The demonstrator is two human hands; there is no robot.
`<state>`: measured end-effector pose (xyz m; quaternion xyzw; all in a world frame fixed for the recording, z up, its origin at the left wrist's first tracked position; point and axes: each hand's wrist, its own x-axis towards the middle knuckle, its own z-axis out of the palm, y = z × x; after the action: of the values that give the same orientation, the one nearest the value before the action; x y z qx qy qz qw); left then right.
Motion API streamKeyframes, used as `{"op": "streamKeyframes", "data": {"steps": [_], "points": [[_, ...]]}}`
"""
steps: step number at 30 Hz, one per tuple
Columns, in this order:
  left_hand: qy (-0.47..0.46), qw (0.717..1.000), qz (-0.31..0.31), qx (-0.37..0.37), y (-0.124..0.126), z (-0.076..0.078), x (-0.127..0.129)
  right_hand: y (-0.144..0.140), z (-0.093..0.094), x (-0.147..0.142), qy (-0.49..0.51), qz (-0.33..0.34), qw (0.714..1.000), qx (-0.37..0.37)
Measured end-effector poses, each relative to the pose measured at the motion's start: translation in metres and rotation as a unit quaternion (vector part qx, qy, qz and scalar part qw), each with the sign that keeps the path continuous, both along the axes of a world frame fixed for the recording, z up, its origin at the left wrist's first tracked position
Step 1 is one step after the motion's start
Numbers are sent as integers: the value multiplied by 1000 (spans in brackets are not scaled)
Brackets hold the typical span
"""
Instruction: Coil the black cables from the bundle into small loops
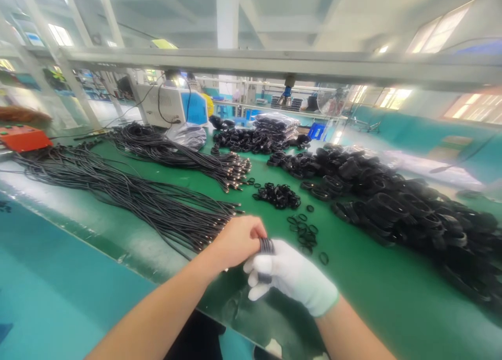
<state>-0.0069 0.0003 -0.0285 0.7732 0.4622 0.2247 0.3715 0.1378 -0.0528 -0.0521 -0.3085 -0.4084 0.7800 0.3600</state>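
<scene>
My left hand [239, 239], bare, is closed with its fingertips pinched at a stack of black rubber rings [267, 246]. These rings sit around a finger of my right hand [292, 273], which wears a white glove and has its fingers curled. Another black band [264, 278] circles a lower finger of the glove. Just behind my left hand lie the metal-tipped ends of a bundle of black cables [157, 205]. Loose black rings [308, 234] are scattered on the green mat [376, 292] beyond the glove, with a denser ring pile [277, 195] behind them.
A second cable bundle [176, 153] lies farther back. Large black looped parts [392, 203] are heaped along the right. At the back stand a white-and-blue machine [168, 106] and stacked plastic bags [276, 123]. A red box [24, 138] sits far left; a metal rail [251, 62] crosses above.
</scene>
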Motion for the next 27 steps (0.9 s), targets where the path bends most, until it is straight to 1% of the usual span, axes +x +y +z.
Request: {"op": "streamKeyframes", "data": {"steps": [2,3,5,7,8,10,12,14,17,19,20,24,27], "points": [[5,1000,-3,-17,3,3,0,1,-1,2,8,-9,1000,-11],[1,1000,6,-14,2,6,0,3,-2,4,17,-16,1000,-20],[-13,999,39,16,-4,9,-3,6,-4,7,45,-36,997,-45],[-20,998,45,47,-17,8,-7,9,-6,9,73,-51,994,-64],[-14,998,31,61,-24,7,-8,11,-7,10,84,-54,993,-63],[2,996,-13,83,-38,3,-10,12,-8,8,102,-56,992,-39],[7,994,-39,100,-44,1,-12,11,-8,7,115,-48,992,-15],[-11,996,-37,84,-43,3,-16,10,-7,6,120,-23,992,-25],[-44,998,25,48,-33,11,-22,6,-5,8,107,6,993,-54],[-43,996,63,54,-28,14,-23,5,-4,9,79,8,996,-46],[-35,995,66,61,-26,14,-21,4,-4,8,64,8,997,-36],[-7,996,50,69,-24,6,-8,2,-3,5,23,12,1000,-18],[-1,995,72,68,-25,-1,-1,1,2,1,-11,17,1000,-12]]}}
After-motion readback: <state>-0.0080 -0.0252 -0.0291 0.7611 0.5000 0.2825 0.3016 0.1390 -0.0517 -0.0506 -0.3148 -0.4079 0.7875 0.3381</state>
